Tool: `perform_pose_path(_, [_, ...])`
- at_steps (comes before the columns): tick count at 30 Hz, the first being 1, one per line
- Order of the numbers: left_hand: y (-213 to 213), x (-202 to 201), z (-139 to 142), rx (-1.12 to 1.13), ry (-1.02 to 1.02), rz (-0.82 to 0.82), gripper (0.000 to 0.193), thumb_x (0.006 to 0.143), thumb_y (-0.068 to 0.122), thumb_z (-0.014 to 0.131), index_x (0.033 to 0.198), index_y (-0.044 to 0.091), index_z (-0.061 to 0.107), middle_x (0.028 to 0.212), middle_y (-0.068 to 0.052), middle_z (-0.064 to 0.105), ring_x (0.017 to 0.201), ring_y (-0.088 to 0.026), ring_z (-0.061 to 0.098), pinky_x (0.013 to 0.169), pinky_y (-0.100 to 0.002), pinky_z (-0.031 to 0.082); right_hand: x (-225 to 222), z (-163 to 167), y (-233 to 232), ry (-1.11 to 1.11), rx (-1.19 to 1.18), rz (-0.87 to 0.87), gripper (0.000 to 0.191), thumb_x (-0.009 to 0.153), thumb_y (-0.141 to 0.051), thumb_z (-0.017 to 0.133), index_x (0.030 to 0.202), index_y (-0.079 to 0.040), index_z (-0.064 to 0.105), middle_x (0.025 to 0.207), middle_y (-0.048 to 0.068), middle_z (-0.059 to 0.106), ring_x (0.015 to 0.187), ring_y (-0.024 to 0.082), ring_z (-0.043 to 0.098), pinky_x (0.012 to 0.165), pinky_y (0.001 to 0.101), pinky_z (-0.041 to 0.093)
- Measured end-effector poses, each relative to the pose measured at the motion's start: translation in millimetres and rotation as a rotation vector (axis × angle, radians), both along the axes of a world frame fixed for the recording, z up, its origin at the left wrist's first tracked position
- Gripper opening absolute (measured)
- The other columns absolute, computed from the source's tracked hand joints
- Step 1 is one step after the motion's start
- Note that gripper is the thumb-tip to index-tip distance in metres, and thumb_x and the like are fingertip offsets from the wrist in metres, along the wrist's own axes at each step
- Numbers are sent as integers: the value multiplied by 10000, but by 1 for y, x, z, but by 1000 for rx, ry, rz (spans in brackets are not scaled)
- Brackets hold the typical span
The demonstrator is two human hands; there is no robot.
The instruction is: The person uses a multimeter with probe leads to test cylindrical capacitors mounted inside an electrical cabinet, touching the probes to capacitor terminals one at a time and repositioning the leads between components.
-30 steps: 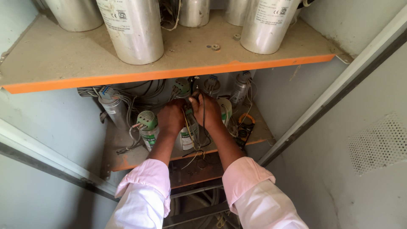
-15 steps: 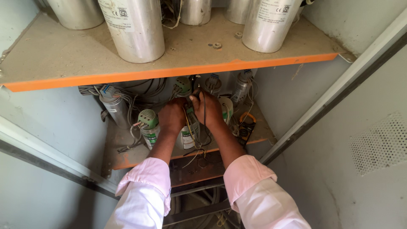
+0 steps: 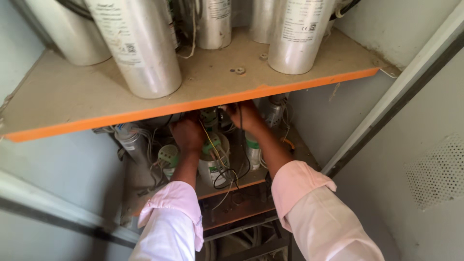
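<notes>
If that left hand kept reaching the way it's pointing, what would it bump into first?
Probably the green-topped cylinder just beyond the left hand, under the orange-edged shelf. Depth there is dim, so wires may come first.

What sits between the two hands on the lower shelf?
In the head view, a green-topped capacitor can with yellow and black wires stands between left hand and right hand.

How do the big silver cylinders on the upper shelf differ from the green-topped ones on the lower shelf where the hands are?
The silver cylinders look bigger and plain metallic; the green-topped cylinders look smaller, with green caps. The silver ones stand untouched on the upper shelf; the left hand and right hand work among the green-topped ones. Both kinds stand upright.
</notes>
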State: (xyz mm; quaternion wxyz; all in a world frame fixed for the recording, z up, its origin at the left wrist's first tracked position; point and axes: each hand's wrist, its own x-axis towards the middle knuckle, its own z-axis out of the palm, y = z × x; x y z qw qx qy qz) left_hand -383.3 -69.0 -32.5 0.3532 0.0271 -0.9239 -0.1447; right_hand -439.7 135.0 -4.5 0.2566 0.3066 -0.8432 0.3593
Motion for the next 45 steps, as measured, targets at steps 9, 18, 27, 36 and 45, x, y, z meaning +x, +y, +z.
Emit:
perform_pose_path(9, [15,-40,-15,233,285,52,387,880,256,625,1200,50,696,1137,-215,714,1071,-442,636,944,-618,364,-49,-48,-14,-9,-42,-120,276,900,-149,684,1139,-12,678,1124,227,713,1077,440,665,895,466,534])
perform_pose_path(18, [21,-61,-31,166,327,56,425,975,336,631,1301,69,683,1325,-207,675,1262,-454,562,1017,-652,322,-55,-61,-18,188,15,-213,277,844,-208,771,1072,-67,701,1041,170,725,1016,425,675,862,520,526])
perform_pose_path(27, [20,-67,-46,75,203,70,422,895,260,689,1282,94,687,1315,-194,673,1277,-449,540,1038,-647,311,-68,-75,-26,159,-77,-208,331,814,-171,749,1112,-37,692,1104,225,716,1070,467,644,909,531,510])
perform_pose_path(36, [17,-70,-46,148,157,162,443,845,321,735,1244,132,701,1285,-176,680,1246,-435,549,965,-641,327,-75,-75,-31,274,-41,-105,339,793,-119,732,1103,6,678,1111,276,695,1075,503,619,929,538,494])
perform_pose_path(45, [19,-80,-50,83,12,160,439,810,285,749,1219,130,706,1278,-181,673,1262,-435,534,1002,-656,320,-81,-81,-32,219,-115,-106,275,848,-146,716,1074,-11,636,1065,273,680,1008,496,606,858,516,498])
